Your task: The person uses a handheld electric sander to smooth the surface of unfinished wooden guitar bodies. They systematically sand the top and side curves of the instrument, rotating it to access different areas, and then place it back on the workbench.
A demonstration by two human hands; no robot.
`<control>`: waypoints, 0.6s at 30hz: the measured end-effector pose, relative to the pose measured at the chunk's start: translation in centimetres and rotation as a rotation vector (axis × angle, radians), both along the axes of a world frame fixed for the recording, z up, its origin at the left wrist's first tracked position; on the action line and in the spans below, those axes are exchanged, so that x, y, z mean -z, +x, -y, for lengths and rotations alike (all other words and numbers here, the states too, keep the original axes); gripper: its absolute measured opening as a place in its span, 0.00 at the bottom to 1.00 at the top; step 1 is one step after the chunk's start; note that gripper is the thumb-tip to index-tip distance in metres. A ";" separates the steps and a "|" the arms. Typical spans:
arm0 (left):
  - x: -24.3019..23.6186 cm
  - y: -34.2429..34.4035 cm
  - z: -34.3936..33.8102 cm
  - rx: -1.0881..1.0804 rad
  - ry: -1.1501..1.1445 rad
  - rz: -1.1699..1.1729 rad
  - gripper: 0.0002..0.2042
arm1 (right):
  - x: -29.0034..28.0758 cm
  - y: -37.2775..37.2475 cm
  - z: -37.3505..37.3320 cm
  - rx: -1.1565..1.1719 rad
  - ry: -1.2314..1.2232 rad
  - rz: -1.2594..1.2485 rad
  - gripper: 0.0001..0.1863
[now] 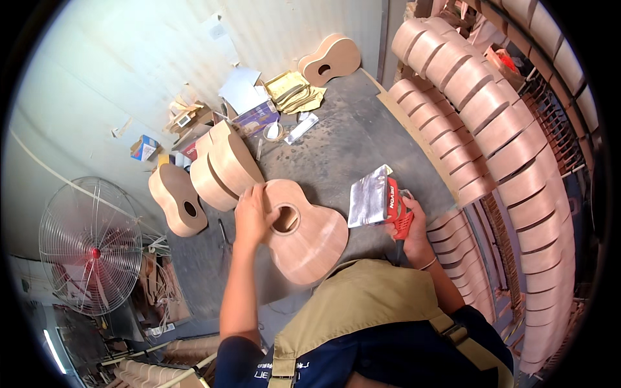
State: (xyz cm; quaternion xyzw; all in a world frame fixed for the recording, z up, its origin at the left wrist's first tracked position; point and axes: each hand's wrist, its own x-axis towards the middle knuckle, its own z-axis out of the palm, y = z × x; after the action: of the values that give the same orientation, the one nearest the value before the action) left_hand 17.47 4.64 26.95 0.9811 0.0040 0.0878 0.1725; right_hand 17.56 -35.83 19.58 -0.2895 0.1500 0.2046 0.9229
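A pale wooden guitar body [310,242] lies on the counter just in front of the person, its waisted outline smooth, its face streaked with light pinkish-brown grain, and a thin inlaid-looking ring circling the round sound hole. At its 10 o'clock the left hand [253,216] lies across the narrower end, fingers together and partly bent toward the edge, thumb spread toward the ring; whether it grips or only presses cannot be told. The left forearm rises almost straight from 6 o'clock, wrist slightly bent. Toward 2 o'clock, apart from the wood, the right hand [417,229] is curled closed around a red power tool [391,205] of hard, glossy casing, which carries a flat, creased, silvery rectangular sheet [369,197] turned toward 9 o'clock; that forearm slants in from 5 o'clock, with a thin band at the wrist. Near 10 o'clock, curved wooden bodies [226,165] stand close together beside another hourglass-shaped body [178,200] with a dark oval-looking opening. The counter [362,123] is dark grey, matt and mottled. Toward 12 o'clock lie rumpled yellow sheets [294,90], with one more pale body [330,58] beyond. At 9 o'clock stands a round wire-caged fan [90,246]; at 2 to 3 o'clock, long rows of curved wooden pieces [511,142] arch away.
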 end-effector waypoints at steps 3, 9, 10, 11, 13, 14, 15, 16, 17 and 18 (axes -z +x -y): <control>2.9 5.5 -0.3 0.070 -0.117 -0.194 0.33 | 1.1 0.4 1.0 0.084 -0.163 0.049 0.15; 15.4 10.1 5.8 0.339 -0.389 -0.227 0.33 | 3.1 3.1 0.5 0.295 -0.347 -0.075 0.19; 16.8 9.5 7.7 0.362 -0.361 -0.176 0.38 | 3.0 3.6 0.3 0.344 -0.356 -0.120 0.21; 17.5 8.6 9.4 0.323 -0.329 -0.119 0.39 | 3.1 3.8 0.4 0.351 -0.398 -0.109 0.21; 19.2 7.1 11.2 0.316 -0.266 -0.063 0.38 | 3.6 4.3 0.2 0.348 -0.470 -0.084 0.21; 19.0 6.7 11.4 0.306 -0.248 -0.049 0.37 | 3.7 4.4 -0.3 0.375 -0.467 -0.101 0.24; 18.8 6.3 11.5 0.294 -0.231 -0.035 0.37 | 3.8 4.7 -0.7 0.386 -0.492 -0.090 0.25; 18.5 5.9 11.5 0.281 -0.214 -0.022 0.36 | 3.9 5.0 -1.0 0.395 -0.518 -0.077 0.26; 18.3 6.0 11.3 0.285 -0.209 -0.035 0.37 | 3.7 5.3 -1.4 0.407 -0.545 -0.062 0.27; 18.1 6.1 11.2 0.288 -0.203 -0.048 0.37 | 3.5 5.4 -1.8 0.393 -0.588 -0.057 0.28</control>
State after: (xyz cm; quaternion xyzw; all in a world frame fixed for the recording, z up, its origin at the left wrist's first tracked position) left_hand 23.61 -6.57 8.84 0.9509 -0.1234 0.0377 0.2813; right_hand 22.94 -34.03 16.12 -0.5026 0.2810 -0.0207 0.8173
